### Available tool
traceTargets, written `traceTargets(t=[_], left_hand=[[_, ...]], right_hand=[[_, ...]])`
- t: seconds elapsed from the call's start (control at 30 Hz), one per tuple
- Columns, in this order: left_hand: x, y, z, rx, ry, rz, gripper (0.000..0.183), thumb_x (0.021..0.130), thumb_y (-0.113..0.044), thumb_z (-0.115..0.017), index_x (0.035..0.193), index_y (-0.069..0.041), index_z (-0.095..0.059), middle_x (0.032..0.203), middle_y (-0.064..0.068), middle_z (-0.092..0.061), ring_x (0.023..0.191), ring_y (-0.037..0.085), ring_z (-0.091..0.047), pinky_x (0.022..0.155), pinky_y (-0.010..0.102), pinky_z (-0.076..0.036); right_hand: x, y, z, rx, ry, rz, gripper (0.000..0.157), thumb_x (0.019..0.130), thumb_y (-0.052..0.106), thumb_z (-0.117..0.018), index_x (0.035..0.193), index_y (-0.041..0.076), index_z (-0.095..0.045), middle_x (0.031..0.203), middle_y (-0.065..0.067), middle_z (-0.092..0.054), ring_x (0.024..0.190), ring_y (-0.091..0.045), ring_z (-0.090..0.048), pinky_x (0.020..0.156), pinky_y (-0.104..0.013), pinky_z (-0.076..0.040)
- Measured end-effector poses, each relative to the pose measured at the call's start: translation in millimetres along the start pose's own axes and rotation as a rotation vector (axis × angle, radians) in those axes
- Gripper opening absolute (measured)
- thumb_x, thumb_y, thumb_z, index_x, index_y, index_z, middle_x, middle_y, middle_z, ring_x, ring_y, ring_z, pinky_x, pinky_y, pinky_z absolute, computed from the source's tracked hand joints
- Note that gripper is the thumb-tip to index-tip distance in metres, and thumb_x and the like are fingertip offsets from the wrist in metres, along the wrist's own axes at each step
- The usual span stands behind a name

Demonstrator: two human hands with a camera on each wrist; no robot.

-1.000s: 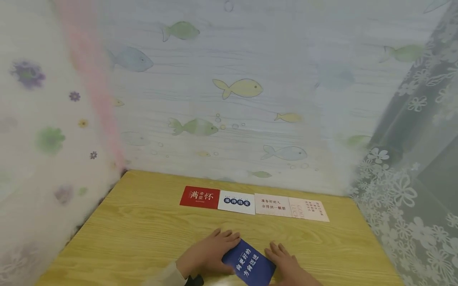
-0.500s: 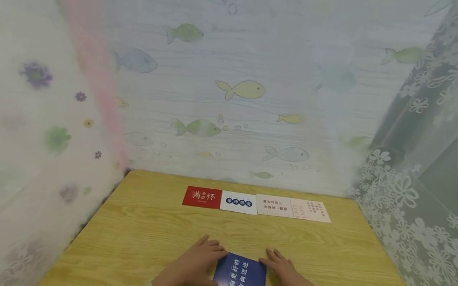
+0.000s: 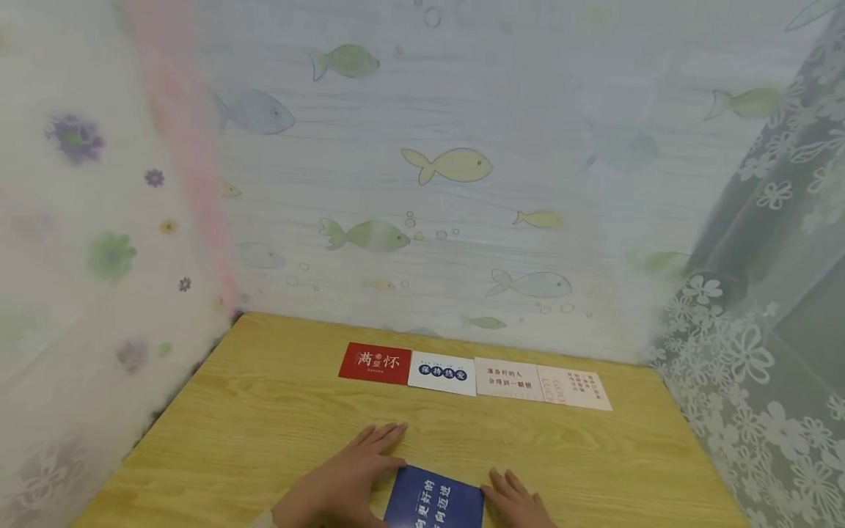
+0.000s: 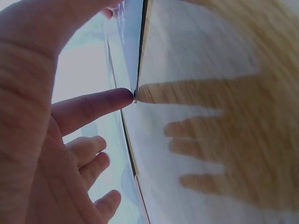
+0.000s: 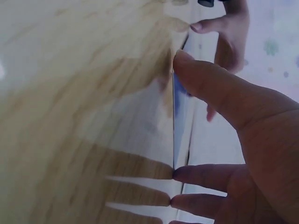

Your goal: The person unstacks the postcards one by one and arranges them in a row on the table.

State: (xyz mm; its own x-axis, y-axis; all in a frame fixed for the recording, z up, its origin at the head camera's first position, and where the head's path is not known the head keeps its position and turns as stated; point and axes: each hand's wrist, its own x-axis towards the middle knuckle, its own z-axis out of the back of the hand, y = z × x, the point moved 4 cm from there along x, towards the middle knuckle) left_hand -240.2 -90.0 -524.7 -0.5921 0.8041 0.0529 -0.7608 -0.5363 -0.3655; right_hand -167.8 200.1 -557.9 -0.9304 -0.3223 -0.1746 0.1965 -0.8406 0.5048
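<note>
A blue card (image 3: pixel 432 502) with white characters lies at the near edge of the head view, its lower part cut off. My left hand (image 3: pixel 343 480) is at its left side, index fingertip at the far left corner, the other fingers stretched out past it. On the opposite side my right hand (image 3: pixel 518 502) touches the card's right edge near the far corner. In the left wrist view the index finger (image 4: pixel 96 107) meets the card's corner from the side. The right wrist view has the thumb (image 5: pixel 201 77) and index finger (image 5: pixel 205 173) along the card's edge.
Farther back on the wood-grain table (image 3: pixel 264 418) is a side-by-side row: a red card (image 3: pixel 375 364), a white card (image 3: pixel 442 372) and two pale pink cards (image 3: pixel 508 378). Fish-patterned cloth (image 3: pixel 370 293) hangs behind, and a lace curtain (image 3: pixel 726 411) at right.
The blue card has turned straighter and shifted left and slightly toward me, both hands following it. My left fingers, earlier over its corner, now reach out beyond it.
</note>
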Motion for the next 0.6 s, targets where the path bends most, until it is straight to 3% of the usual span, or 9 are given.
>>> traceTargets(t=[0.27,0.6], left_hand=[[0.7,-2.4,-3.7,-0.004,-0.017,0.025,0.093,0.062,-0.095,-0.057,0.125,-0.027,-0.063,0.168,0.005,-0.026,0.156,0.029,-0.023,0.124,0.056,-0.024],[-3.2,-0.6,-6.7,0.028,-0.084,0.006,0.093,0.062,-0.097,-0.056,0.118,-0.022,-0.057,0.167,0.015,-0.025,0.156,0.034,-0.021,0.124,0.055,-0.022]], right_hand=[[-0.6,-3.9,-2.6,0.047,0.021,-0.024,0.082,0.084,0.053,-0.075,0.143,0.000,-0.055,0.153,-0.031,-0.043,0.140,-0.061,-0.032,0.097,-0.088,-0.027],[0.1,0.1,-2.7,-0.021,-0.028,0.032,0.085,0.083,0.057,-0.074,0.141,-0.001,-0.055,0.150,-0.033,-0.045,0.136,-0.062,-0.036,0.094,-0.086,-0.033]])
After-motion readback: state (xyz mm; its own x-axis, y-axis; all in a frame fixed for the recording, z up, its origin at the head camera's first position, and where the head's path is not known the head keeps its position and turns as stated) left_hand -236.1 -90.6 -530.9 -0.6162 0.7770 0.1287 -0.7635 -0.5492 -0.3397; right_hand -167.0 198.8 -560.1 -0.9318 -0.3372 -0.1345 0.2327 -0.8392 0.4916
